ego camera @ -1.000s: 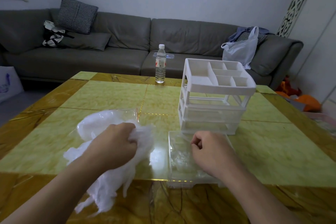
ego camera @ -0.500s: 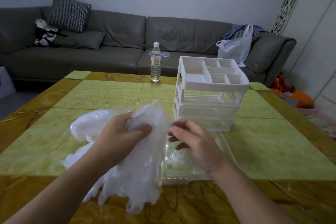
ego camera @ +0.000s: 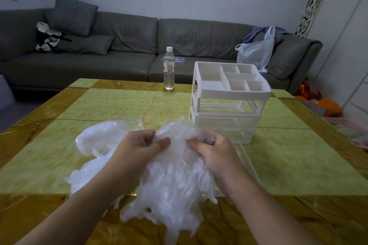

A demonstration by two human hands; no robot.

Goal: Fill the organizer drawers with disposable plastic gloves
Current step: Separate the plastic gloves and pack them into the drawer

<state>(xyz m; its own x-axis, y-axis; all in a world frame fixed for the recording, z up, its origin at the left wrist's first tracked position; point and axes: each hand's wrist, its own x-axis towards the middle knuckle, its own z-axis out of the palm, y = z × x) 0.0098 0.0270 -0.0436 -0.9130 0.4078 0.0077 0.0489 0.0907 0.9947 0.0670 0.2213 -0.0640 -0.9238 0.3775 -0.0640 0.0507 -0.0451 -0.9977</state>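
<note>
Two hands are meeting over the near middle of the bench (ego camera: 298,165), both gripping one crumpled bunch of clear gloves (ego camera: 175,181). Curled round the bunch's top edge, the left hand (ego camera: 137,149) is pinching the plastic between thumb and fingers; the right hand (ego camera: 213,151) is doing the same just beside it at 3 o'clock, its fingers tucked into the film. Glove fingers are hanging down from both grips and trailing over the bench's near edge. More gloves are lying in a loose heap (ego camera: 99,141) at 9 o'clock of the hands, spilling out of a clear bag (ego camera: 135,122). A clear drawer (ego camera: 247,161) is lying on the bench under the bunch, mostly covered by it, with its right wall showing. At 1 o'clock of the hands a white organizer (ego camera: 229,101) is standing upright, its top tray divided into compartments and its upper slot open. A water bottle (ego camera: 169,67) is standing at 12 o'clock near the far edge, with a grey sofa (ego camera: 129,45) behind.
</note>
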